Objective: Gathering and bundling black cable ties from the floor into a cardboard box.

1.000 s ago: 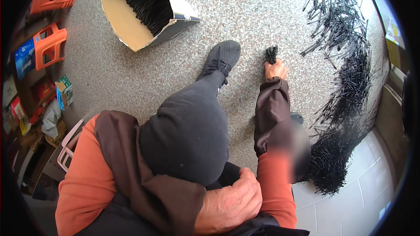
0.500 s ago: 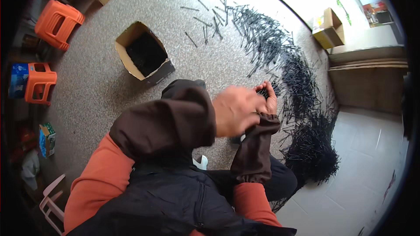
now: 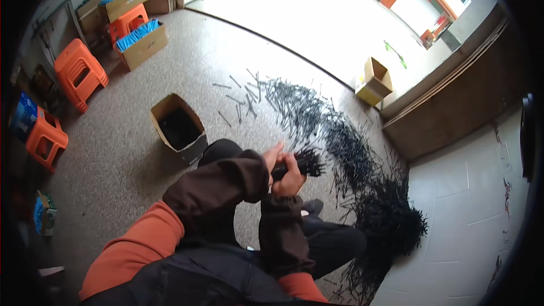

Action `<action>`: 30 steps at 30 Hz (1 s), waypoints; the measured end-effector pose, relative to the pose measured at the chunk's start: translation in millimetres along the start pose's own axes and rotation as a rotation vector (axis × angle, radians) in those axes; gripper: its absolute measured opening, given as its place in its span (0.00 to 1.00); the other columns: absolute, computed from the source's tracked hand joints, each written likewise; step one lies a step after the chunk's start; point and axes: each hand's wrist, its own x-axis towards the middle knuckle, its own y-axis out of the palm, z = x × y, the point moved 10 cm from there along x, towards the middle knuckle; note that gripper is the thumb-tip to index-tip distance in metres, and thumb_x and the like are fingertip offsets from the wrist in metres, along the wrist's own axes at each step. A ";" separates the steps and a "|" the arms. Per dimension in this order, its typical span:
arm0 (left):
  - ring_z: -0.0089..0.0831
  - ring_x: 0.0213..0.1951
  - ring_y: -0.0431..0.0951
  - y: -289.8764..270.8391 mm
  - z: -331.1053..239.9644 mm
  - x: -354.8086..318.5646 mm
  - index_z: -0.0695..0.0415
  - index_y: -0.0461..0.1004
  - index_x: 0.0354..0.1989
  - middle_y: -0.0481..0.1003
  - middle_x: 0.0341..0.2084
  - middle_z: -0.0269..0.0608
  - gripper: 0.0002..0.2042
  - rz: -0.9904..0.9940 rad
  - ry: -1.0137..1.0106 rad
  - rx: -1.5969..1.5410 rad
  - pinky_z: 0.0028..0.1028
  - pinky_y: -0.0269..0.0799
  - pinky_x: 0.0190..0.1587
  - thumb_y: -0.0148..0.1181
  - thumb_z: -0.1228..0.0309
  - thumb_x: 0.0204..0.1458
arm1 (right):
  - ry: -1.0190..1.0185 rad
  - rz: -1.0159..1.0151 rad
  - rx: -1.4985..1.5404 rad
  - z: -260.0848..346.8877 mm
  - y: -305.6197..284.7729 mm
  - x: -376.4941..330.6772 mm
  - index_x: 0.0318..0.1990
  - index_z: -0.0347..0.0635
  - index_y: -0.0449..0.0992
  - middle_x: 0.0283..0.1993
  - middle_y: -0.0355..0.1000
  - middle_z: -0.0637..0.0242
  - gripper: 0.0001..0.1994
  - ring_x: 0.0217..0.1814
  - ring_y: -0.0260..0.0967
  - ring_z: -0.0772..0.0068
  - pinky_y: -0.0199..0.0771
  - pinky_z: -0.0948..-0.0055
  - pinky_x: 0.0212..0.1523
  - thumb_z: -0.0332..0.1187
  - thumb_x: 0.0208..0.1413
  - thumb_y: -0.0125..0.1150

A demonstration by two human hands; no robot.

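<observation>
My right hand (image 3: 289,177) is closed around a bundle of thin black sticks (image 3: 309,162), whose ends fan out toward the right. Against the bundle's left part lies my left hand (image 3: 273,157), its fingers bent round it and partly hidden. Dark brown sleeve covers reach to both wrists. Just beyond my hands, a long pile of loose black sticks (image 3: 351,153) curves across the floor, thickest at the right by the wall. A few scattered sticks (image 3: 238,99) lie at its far left end.
An open cardboard box (image 3: 191,150) with dark contents stands left of my hands. Orange stools (image 3: 81,73) and boxes of blue sticks (image 3: 144,51) line the left. A smaller carton (image 3: 373,82) sits by the doorway, and a white wall (image 3: 453,209) bounds the right.
My hands have come together around the bundle, and the left one is no longer blurred. The bundle is closer to my body. The view has tilted up, showing more of the doorway.
</observation>
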 end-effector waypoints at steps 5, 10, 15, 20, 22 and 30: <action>0.31 0.38 0.73 12.8 15.0 -7.6 0.59 0.68 0.42 0.73 0.35 0.41 0.21 0.125 -0.012 0.107 0.29 0.67 0.45 0.39 0.53 0.56 | -0.021 -0.029 -0.066 27.7 1.4 -13.3 0.23 0.31 0.70 0.22 0.68 0.65 0.02 0.25 0.67 0.74 0.68 0.77 0.28 0.20 0.42 0.56; 0.34 0.41 0.72 8.0 28.6 -10.4 0.59 0.65 0.44 0.71 0.39 0.42 0.19 0.230 -0.016 0.360 0.35 0.70 0.42 0.53 0.57 0.51 | -0.050 0.070 -0.400 26.3 -21.8 -0.3 0.23 0.34 0.73 0.24 0.67 0.72 0.02 0.25 0.63 0.83 0.66 0.79 0.26 0.23 0.43 0.57; 0.35 0.40 0.72 16.7 40.2 -26.6 0.61 0.64 0.44 0.69 0.39 0.44 0.19 0.248 -0.128 0.551 0.35 0.71 0.40 0.61 0.69 0.45 | 0.429 0.089 -0.234 -15.3 -51.4 -10.3 0.33 0.35 0.72 0.28 0.68 0.67 0.08 0.30 0.66 0.78 0.66 0.79 0.31 0.31 0.51 0.52; 0.35 0.32 0.74 -15.6 56.9 -6.9 0.63 0.67 0.38 0.70 0.30 0.45 0.15 0.368 -0.162 0.879 0.31 0.72 0.30 0.62 0.71 0.43 | 0.397 0.230 -0.397 -22.5 -54.4 -5.7 0.40 0.35 0.72 0.34 0.69 0.65 0.13 0.32 0.66 0.76 0.66 0.79 0.34 0.29 0.45 0.58; 0.32 0.26 0.72 -25.1 63.8 -16.7 0.63 0.67 0.34 0.69 0.25 0.43 0.14 0.258 -0.350 0.851 0.27 0.69 0.24 0.62 0.70 0.42 | 0.433 0.271 -0.388 -27.8 -55.2 -7.5 0.40 0.34 0.71 0.34 0.69 0.66 0.14 0.33 0.66 0.75 0.66 0.78 0.35 0.28 0.44 0.58; 0.38 0.26 0.74 -28.4 51.3 -27.4 0.64 0.69 0.35 0.70 0.24 0.47 0.19 0.082 -0.398 1.051 0.30 0.71 0.24 0.64 0.62 0.39 | 0.640 0.347 -0.184 -57.3 -55.7 -18.1 0.42 0.34 0.69 0.35 0.69 0.62 0.15 0.37 0.67 0.70 0.66 0.73 0.40 0.32 0.47 0.53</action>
